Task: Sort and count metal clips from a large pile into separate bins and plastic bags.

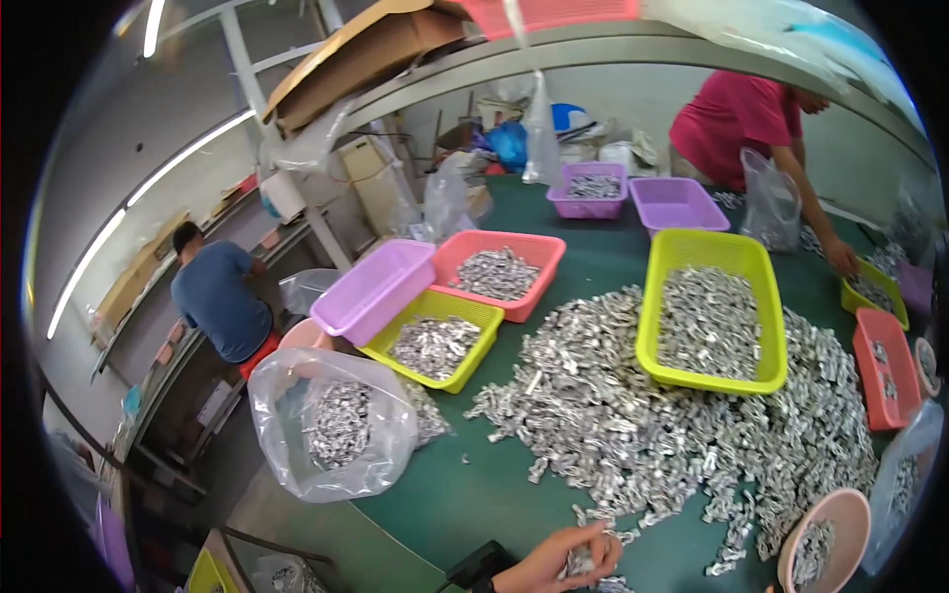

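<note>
At the lower edge my left hand (pixel 561 558), a dark band at its wrist, is closed around a few small silvery metal parts (pixel 577 563). Its fingers curl to the right, at the near edge of a large heap of the same metal parts (pixel 613 435) spread on the green tabletop (pixel 445 494). My right hand does not show. A pink round tub (pixel 791 563) of metal parts stands right of my left hand. On top of the heap rests a yellow-green basket (pixel 647 326) filled with them.
Left of the heap are a clear bag (pixel 272 435) of parts, another yellow-green basket (pixel 484 346), a coral basket (pixel 554 262) and a purple basket (pixel 376 287). A person in pink (pixel 736 124) reaches over the table's far right. Another person in blue (pixel 222 296) sits at a left-hand bench.
</note>
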A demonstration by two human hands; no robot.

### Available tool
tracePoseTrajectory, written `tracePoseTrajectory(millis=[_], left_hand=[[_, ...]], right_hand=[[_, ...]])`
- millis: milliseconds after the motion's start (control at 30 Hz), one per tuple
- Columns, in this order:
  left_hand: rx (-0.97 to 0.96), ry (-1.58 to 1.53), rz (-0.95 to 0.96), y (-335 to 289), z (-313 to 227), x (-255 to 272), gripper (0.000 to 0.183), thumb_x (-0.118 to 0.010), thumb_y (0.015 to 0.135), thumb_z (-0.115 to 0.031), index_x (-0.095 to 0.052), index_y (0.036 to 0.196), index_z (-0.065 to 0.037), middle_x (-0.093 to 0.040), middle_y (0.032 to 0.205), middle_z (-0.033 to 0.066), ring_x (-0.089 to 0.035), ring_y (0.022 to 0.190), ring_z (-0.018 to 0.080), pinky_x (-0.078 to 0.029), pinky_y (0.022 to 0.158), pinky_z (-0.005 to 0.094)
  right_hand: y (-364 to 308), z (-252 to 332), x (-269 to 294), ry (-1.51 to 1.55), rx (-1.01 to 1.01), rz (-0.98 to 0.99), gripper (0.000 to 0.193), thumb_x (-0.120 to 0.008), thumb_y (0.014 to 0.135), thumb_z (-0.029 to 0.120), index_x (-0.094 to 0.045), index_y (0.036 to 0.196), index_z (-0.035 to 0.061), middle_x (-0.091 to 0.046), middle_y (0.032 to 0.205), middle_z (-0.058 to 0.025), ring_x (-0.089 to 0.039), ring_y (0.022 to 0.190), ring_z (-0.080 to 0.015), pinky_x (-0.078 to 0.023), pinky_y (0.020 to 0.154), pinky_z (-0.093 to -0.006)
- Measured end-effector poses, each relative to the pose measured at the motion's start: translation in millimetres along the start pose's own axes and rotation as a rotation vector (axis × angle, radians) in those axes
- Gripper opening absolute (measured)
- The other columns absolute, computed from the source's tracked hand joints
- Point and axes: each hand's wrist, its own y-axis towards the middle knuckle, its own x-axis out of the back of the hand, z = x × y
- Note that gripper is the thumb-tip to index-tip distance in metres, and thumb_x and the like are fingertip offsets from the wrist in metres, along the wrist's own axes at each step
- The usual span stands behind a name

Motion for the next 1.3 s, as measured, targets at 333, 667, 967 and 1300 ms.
tracePoseTrajectory(millis=[333,667,967,1300], left_hand=[[0.103,0.609,-0.355,-56,-72,24,0.026,-0.044,0.079,-0.024,-0.054,0.078,0.0,-0.053,0.06,0.0062,-0.045,0.041,0.0097,-0.033,0.035,0.0184],[-1.295,1.631,-1.099,-30,-264,42,0.021,-0.053,0.07,-0.012,-0.051,0.087,0.001,-0.051,0.084,0.0092,-0.049,0.082,0.0197,-0.037,0.071,0.0264],[-0.8,1.752,-0.499,-9,-146,0,0.012,-0.053,0.069,-0.006,-0.052,0.081,-0.001,-0.052,0.082,0.0103,-0.05,0.077,0.0208,-0.039,0.065,0.0265],[-0.49,1.935,0.457,35,-20,-38,0.018,-0.052,0.073,-0.013,-0.053,0.087,-0.002,-0.054,0.081,0.0118,-0.053,0.073,0.0236,-0.042,0.064,0.0287]], right_hand=[[15,8,-54,0.271,-0.27,0.144,0.011,-0.04,0.08,0.005,-0.048,0.086,-0.0003,-0.056,0.062,-0.0087,-0.049,0.054,-0.0115,-0.038,0.052,-0.0216],[6,8,-48,0.281,-0.386,0.046,0.017,-0.037,0.082,0.01,-0.048,0.09,0.0,-0.057,0.064,-0.0072,-0.038,0.047,-0.007,-0.03,0.044,-0.0187],[4,-13,-29,0.323,-0.38,-0.068,0.031,-0.035,0.084,0.022,-0.045,0.099,-0.0036,-0.056,0.081,-0.013,-0.053,0.073,-0.0172,-0.041,0.066,-0.0251],[4,-26,-48,-0.198,-0.244,0.119,0.024,-0.05,0.074,0.014,-0.047,0.094,0.0,-0.05,0.083,-0.0178,-0.048,0.076,-0.0335,-0.04,0.067,-0.034]])
